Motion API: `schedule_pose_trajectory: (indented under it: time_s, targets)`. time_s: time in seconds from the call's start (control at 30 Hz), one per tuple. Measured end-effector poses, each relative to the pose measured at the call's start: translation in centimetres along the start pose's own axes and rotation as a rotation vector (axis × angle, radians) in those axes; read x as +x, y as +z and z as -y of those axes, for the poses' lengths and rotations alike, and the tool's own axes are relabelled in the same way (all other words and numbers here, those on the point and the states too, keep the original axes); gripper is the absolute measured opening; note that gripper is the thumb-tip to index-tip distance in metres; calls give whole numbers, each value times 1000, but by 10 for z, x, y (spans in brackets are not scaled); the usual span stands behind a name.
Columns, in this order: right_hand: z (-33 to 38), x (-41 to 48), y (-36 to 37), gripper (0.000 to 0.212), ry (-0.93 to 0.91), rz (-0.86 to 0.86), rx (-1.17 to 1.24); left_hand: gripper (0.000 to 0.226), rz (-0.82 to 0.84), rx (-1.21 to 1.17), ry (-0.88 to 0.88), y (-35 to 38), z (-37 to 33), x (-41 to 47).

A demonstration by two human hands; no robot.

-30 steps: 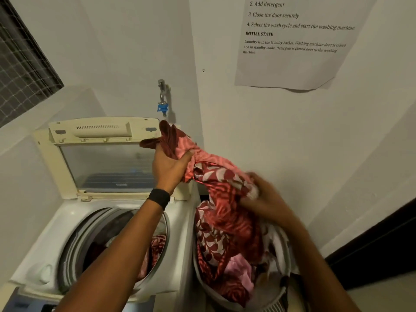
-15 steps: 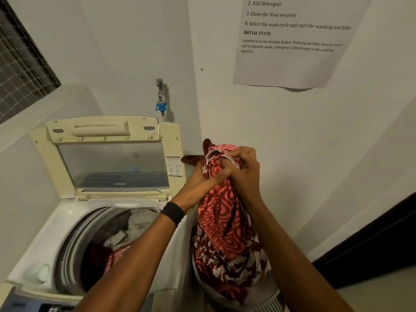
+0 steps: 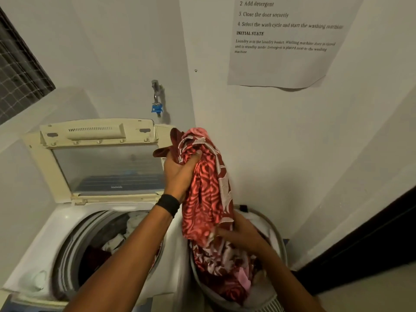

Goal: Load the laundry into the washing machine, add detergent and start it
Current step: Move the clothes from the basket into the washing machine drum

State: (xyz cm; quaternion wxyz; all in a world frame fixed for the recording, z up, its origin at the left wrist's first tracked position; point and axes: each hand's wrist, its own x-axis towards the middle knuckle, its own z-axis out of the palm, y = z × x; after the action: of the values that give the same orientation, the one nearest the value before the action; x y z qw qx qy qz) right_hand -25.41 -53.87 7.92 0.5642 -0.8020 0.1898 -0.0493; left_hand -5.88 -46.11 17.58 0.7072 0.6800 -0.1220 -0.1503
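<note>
Right now the left hand (image 3: 180, 174), with a black wristband (image 3: 168, 204) just below it on the wrist, is closed tight round the bunched top of a long red swirl-patterned cloth (image 3: 207, 199). Its thumb is pressed into the folds and it holds the bundle raised. Below that grip the cloth hangs as a thick rope to the right hand (image 3: 238, 235), which is blurred but looks to have its fingers curled into the lower fabric, gathering it. Under the right hand the cloth's tail runs on into the round grey laundry basket (image 3: 279, 239). There it lies heaped with a pink piece and some pale ones, so this item is only partly lifted out.

Left of and below the upper grip stands the white top-loading washing machine (image 3: 56, 224), its cream lid with the clear window (image 3: 108, 167) propped upright behind the opening. Dark and white garments already lie in the steel drum (image 3: 67, 255). Farther out, on the wall above the left hand, is a metal tap with a blue tag (image 3: 156, 102), and up to the right hangs a printed paper sheet (image 3: 281, 59).

Loading looks well under way but unfinished. This cloth has yet to cross into the drum, and the rest of the basket follows. Adding detergent, closing the lid and starting the cycle are all left. No detergent container shows in view.
</note>
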Motion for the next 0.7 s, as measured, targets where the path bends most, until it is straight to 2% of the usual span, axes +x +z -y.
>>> schedule_pose_trajectory:
  time_s: [0.07, 0.13, 0.23, 0.33, 0.4, 0.5, 0.57, 0.67, 0.7]
  targets:
    - [11, -7, -29, 51, -22, -176, 2, 82, -70, 79, -7, -13, 2, 4]
    - [38, -14, -62, 41, -151, -401, 74, 81, -91, 220, 6, -25, 8, 5]
    - [86, -8, -86, 51, -397, -618, 208, 58, 22, 326, 63, -19, 18, -8]
    - [116, 24, -72, 43, -430, -704, 428, 44, 170, 292, 48, -2, 19, -22]
    - [113, 45, -59, 27, -407, -704, 377, 36, 288, 171, -38, 4, 12, -34]
    - [101, 61, -45, 14, -328, -622, 341, 45, 399, -113, -238, -4, 1, -48]
    - [95, 64, -44, 13, -294, -618, 273, 55, 483, -244, -261, -14, -2, -50]
    - [93, 64, -47, 4, -280, -534, 232, 88, 604, -191, -270, -20, -5, -51]
    - [94, 64, -46, 12, -288, -489, 222, 97, 608, -104, -254, -16, -5, -51]
